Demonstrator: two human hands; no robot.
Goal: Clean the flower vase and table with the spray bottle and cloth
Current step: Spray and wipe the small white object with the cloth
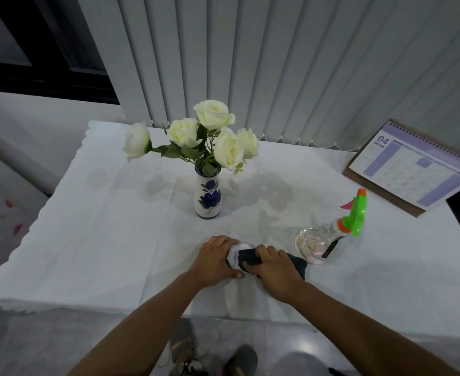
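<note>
A white vase (208,198) with blue painted flowers stands upright mid-table, holding several white roses (212,114). In front of it, near the table's front edge, both hands hold a dark grey and white cloth (246,257). My left hand (214,258) grips its white left end, and my right hand (275,267) curls over the dark part. A clear spray bottle (329,241) with a green trigger head lies on its side just right of my right hand. The table (101,240) wears a white cover.
A purple desk calendar (410,165) leans at the back right corner. Damp-looking patches mark the cover behind and right of the vase. Vertical blinds hang behind the table. A slippered foot (241,359) shows on the floor below the front edge.
</note>
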